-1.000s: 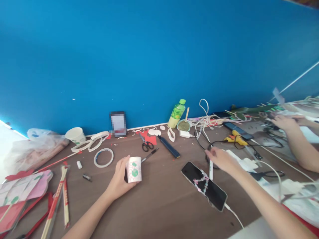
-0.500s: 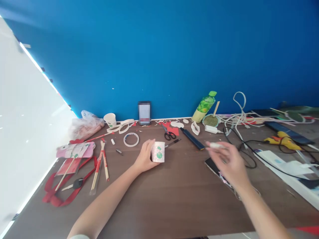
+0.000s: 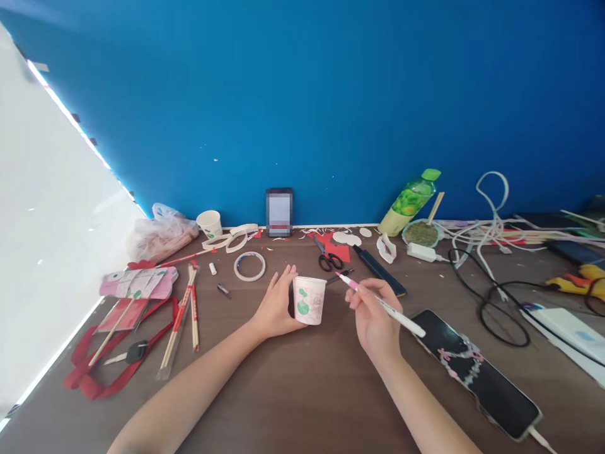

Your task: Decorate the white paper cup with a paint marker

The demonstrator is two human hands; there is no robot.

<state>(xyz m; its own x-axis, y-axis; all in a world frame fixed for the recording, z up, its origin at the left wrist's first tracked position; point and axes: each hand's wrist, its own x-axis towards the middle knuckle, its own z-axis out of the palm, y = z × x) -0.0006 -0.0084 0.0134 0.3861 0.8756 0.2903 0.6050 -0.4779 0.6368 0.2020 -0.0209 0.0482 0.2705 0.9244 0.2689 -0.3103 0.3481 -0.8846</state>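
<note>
My left hand (image 3: 276, 304) curves round the left side of a white paper cup (image 3: 309, 301) with green printed shapes, which stands upright on the brown table. In my right hand (image 3: 378, 315) is a white marker (image 3: 394, 313) with a pink tip section, gripped like a pen. Its tip points up and left towards the cup, a short gap away from it. Behind the cup lie black-handled scissors (image 3: 329, 260) on red paper and a dark pen (image 3: 341, 275), partly hidden by the cup and marker.
At left lie wrapped chopsticks (image 3: 178, 318), a red strap with a key (image 3: 127, 353) and a tape roll (image 3: 249, 266). A second paper cup (image 3: 209, 222) stands behind. Right are a phone (image 3: 501, 391), a blue box cutter (image 3: 379, 270), a bottle (image 3: 410, 200) and tangled cables (image 3: 486, 233).
My right hand has swung left from above the phone towards the cup, the marker now plainly in view. The left hand still holds the cup, now turned slightly. The view has shifted.
</note>
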